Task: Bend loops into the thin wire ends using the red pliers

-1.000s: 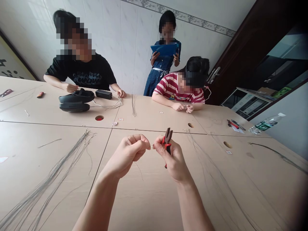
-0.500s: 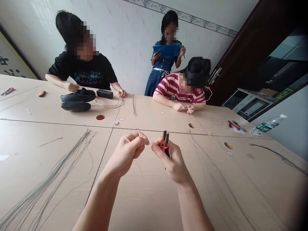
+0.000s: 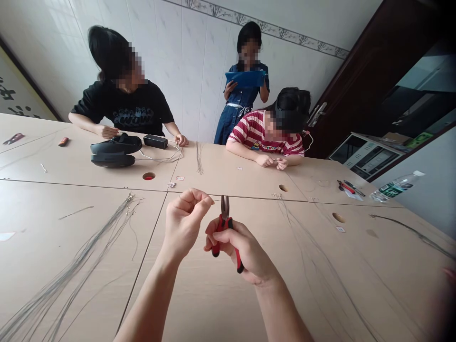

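Observation:
My left hand (image 3: pixel 187 218) is closed in a pinch on a thin wire (image 3: pixel 216 200), whose end shows faintly beyond the fingertips. The wire points right, toward the jaws of the red-and-black pliers (image 3: pixel 225 209); whether they touch it I cannot tell. My right hand (image 3: pixel 245 247) is wrapped round the pliers' handles, which stand apart, with the jaws pointing up and slightly parted. Left of my hands lies a bundle of long grey wires (image 3: pixel 96 237) with small metal fittings at its far end.
More thin wires (image 3: pixel 320 256) lie to the right. Beyond are a black case (image 3: pixel 116 149), a small black box (image 3: pixel 155 141), other pliers (image 3: pixel 345 186) and a water bottle (image 3: pixel 399 186). Two people sit across the table; a third stands holding a blue folder (image 3: pixel 245 78).
My right hand has swung the pliers from a tucked position into a working grip round both handles, jaws beside my left fingertips. My left hand has shifted slightly left and up.

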The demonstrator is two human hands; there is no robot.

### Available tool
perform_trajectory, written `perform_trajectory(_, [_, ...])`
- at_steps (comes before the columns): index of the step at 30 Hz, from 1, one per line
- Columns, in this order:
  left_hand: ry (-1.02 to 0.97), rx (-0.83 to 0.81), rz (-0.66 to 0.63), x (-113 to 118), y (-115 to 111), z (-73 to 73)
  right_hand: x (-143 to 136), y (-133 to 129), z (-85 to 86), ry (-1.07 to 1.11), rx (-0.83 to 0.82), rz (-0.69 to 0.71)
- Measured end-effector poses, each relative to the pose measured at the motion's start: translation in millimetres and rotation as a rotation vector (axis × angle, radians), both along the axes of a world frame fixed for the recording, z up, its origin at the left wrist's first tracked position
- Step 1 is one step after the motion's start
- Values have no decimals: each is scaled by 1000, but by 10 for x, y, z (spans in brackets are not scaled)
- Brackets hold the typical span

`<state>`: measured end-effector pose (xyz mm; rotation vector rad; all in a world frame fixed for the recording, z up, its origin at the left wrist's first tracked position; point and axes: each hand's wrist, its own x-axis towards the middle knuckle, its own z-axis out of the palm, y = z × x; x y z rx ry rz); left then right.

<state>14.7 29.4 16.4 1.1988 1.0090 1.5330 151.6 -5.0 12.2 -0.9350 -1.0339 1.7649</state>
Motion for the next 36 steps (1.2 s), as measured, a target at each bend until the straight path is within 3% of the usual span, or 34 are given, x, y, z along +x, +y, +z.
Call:
perform_trajectory(19, [55,82,52,36,18,-26,-6,-30,28,32,-23,60])
perform_trajectory(36, [91,9,-71,103,-86,109,45,-12,36,60,22,95])
